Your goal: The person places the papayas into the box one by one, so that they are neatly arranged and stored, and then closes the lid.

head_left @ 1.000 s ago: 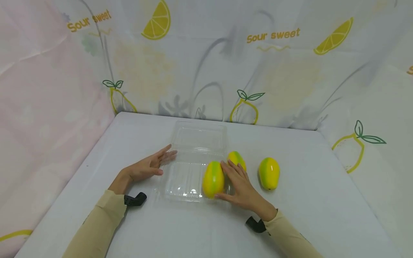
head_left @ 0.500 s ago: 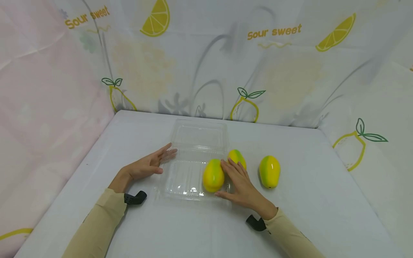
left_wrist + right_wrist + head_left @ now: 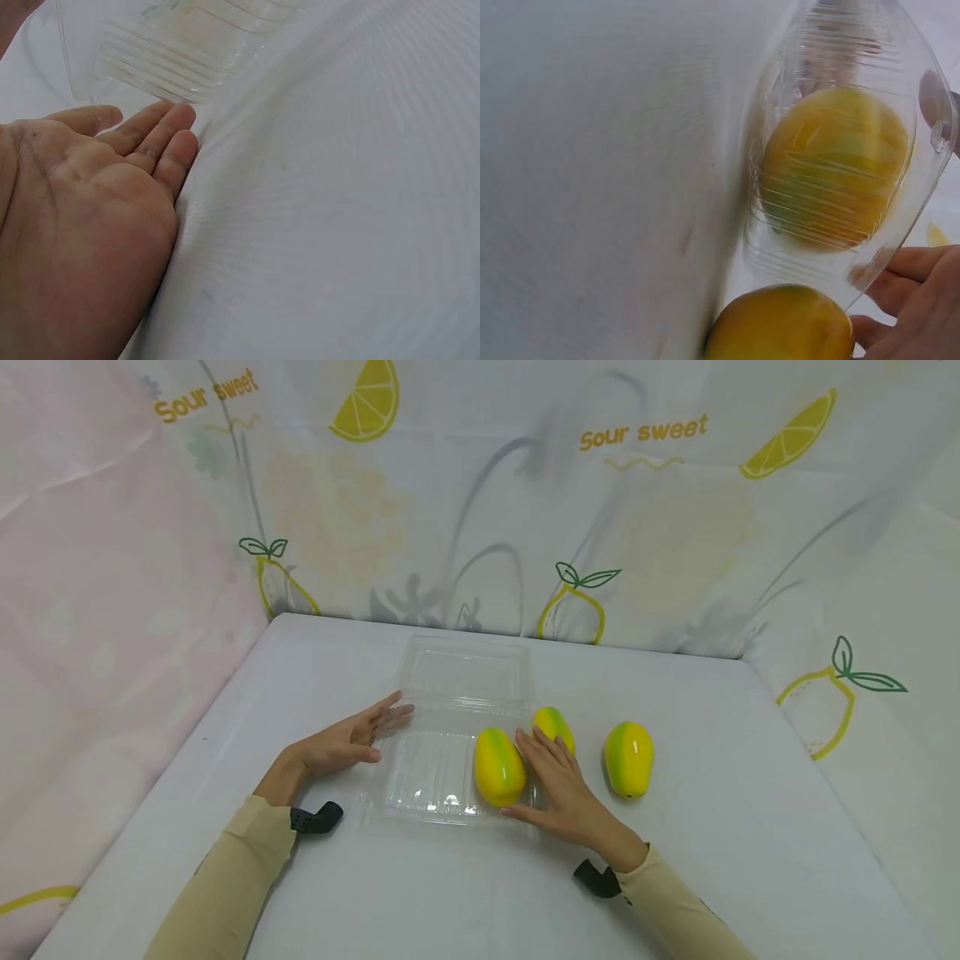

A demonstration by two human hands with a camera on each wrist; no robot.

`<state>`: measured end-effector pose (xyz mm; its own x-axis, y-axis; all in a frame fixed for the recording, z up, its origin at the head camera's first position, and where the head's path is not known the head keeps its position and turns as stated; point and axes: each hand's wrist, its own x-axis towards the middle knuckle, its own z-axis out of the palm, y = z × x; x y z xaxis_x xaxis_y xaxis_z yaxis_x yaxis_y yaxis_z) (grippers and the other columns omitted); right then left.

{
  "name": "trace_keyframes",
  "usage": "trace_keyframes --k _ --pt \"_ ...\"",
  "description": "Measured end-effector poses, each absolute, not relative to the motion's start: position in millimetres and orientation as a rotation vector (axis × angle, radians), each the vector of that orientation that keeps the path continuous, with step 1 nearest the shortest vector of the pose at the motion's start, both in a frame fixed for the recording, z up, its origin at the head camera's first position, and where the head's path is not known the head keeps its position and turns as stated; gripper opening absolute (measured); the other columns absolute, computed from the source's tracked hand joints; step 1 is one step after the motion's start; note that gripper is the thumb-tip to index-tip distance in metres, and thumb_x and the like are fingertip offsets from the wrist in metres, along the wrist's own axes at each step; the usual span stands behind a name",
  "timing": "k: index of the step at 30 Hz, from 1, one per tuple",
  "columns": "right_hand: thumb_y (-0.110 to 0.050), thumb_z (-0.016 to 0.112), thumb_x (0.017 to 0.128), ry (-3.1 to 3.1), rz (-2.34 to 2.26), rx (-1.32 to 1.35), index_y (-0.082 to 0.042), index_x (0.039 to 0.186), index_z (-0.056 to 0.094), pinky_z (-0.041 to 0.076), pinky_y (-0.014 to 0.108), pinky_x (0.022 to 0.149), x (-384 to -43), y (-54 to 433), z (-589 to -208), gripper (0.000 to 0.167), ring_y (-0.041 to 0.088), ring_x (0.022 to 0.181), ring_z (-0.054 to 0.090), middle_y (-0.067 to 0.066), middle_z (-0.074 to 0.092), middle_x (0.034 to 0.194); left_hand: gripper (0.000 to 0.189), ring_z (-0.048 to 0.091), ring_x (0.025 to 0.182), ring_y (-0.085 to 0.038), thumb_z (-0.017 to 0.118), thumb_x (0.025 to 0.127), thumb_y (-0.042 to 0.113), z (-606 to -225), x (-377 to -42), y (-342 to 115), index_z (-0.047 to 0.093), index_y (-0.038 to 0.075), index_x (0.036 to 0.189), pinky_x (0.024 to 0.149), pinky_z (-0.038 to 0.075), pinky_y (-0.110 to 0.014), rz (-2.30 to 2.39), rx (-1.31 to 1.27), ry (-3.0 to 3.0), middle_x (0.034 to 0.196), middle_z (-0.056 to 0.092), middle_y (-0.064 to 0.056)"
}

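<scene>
A clear plastic clamshell box [image 3: 423,768] lies unfolded on the white table, its lid [image 3: 465,668] laid back. One glossy yellow fruit with a green stripe, papaya-like [image 3: 499,768], sits in the right part of the base; the right wrist view shows it through the ribbed wall. My right hand [image 3: 558,789] is spread at the box's right rim beside this fruit, thumb near its lower end. A second such fruit [image 3: 552,728] lies outside the box, partly hidden behind my right fingers. My left hand [image 3: 341,747] is at the left rim, fingers extended, holding nothing.
A third yellow-green fruit [image 3: 629,760] rests on the table to the right of my right hand. A printed lemon-pattern cloth [image 3: 465,510] hangs behind the table's far edge. Black camera mounts [image 3: 318,818] stick out at both wrists.
The fruit in the box has tipped slightly, its upper end leaning left and its lower end rising away from me. Both hands stay nearly still; the head view has shifted a little.
</scene>
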<state>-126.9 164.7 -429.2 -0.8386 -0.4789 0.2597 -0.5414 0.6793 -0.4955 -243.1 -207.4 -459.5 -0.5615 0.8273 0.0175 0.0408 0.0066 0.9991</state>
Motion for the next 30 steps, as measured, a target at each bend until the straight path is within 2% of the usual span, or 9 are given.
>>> trace_keyframes --k 6,11,16,20,23,26,29,30 --pt "-0.037 0.085 0.073 -2.698 0.834 0.895 -0.003 0.154 0.025 0.008 0.061 0.118 -128.0 169.1 -425.2 0.107 0.04 0.149 0.018 0.014 0.03 0.159 0.097 -0.004 0.151 -0.037 0.06 0.092 0.0 -459.4 -242.9 -207.3 -0.01 0.014 0.157 0.111 0.024 -0.01 1.619 0.9 1.67 0.165 0.001 -0.014" --pt "-0.031 0.09 0.066 -2.613 0.867 0.931 0.001 0.153 0.024 0.012 0.062 0.116 -136.3 183.9 -416.2 0.114 0.04 0.147 0.022 0.017 0.03 0.159 0.097 -0.003 0.151 -0.037 0.061 0.092 0.002 -459.3 -242.4 -207.2 -0.01 0.014 0.157 0.111 0.024 -0.01 1.616 0.899 1.678 0.166 0.002 -0.014" --pt "-0.024 0.09 0.066 -2.613 0.938 0.918 0.0 0.155 0.019 0.01 0.063 0.116 -146.8 210.5 -403.6 0.116 0.036 0.15 0.015 0.017 0.022 0.162 0.098 -0.002 0.152 -0.035 0.062 0.092 0.002 -459.7 -242.8 -207.7 -0.008 0.016 0.158 0.111 0.025 -0.01 1.613 0.89 1.693 0.166 0.003 -0.012" --pt "-0.048 0.08 0.074 -2.576 0.948 0.915 0.003 0.154 0.018 0.011 0.068 0.112 -155.0 235.7 -393.0 0.114 0.041 0.149 0.014 0.021 0.02 0.161 0.097 -0.003 0.152 -0.035 0.061 0.092 -0.001 -460.4 -242.6 -206.7 -0.008 0.016 0.158 0.111 0.026 -0.011 1.61 0.889 1.702 0.166 0.003 -0.012" --pt "-0.055 0.075 0.075 -2.588 0.962 0.912 0.003 0.154 0.016 0.01 0.072 0.11 -161.2 256.6 -388.0 0.115 0.044 0.149 0.011 0.022 0.016 0.162 0.097 -0.003 0.152 -0.035 0.061 0.091 0.0 -459.2 -242.1 -206.2 -0.008 0.016 0.158 0.111 0.026 -0.011 1.613 0.884 1.704 0.166 0.002 -0.012" --pt "-0.035 0.086 0.073 -2.683 1.038 0.873 -0.004 0.157 0.01 0.007 0.074 0.109 -164.8 281.0 -385.7 0.118 0.044 0.15 0.005 0.018 0.008 0.164 0.098 -0.003 0.152 -0.035 0.063 0.091 0.003 -457.6 -241.4 -206.0 -0.007 0.017 0.158 0.111 0.026 -0.011 1.615 0.88 1.705 0.166 0.003 -0.012" --pt "-0.02 0.088 0.072 -2.837 1.136 0.757 -0.011 0.158 0.004 0.007 0.074 0.109 -165.0 305.6 -385.9 0.121 0.044 0.15 0.001 0.015 0.001 0.165 0.098 -0.002 0.152 -0.036 0.063 0.091 0.003 -457.7 -240.8 -205.8 -0.007 0.017 0.158 0.111 0.026 -0.011 1.619 0.881 1.7 0.166 0.003 -0.012" --pt "-0.019 0.087 0.072 -2.9 1.156 0.7 -0.013 0.159 0.003 0.008 0.073 0.11 -164.0 312.5 -387.0 0.121 0.044 0.15 0.002 0.014 0.001 0.165 0.098 -0.002 0.152 -0.036 0.063 0.091 0.003 -458.3 -240.6 -205.9 -0.007 0.017 0.158 0.111 0.026 -0.011 1.621 0.882 1.696 0.166 0.003 -0.013"
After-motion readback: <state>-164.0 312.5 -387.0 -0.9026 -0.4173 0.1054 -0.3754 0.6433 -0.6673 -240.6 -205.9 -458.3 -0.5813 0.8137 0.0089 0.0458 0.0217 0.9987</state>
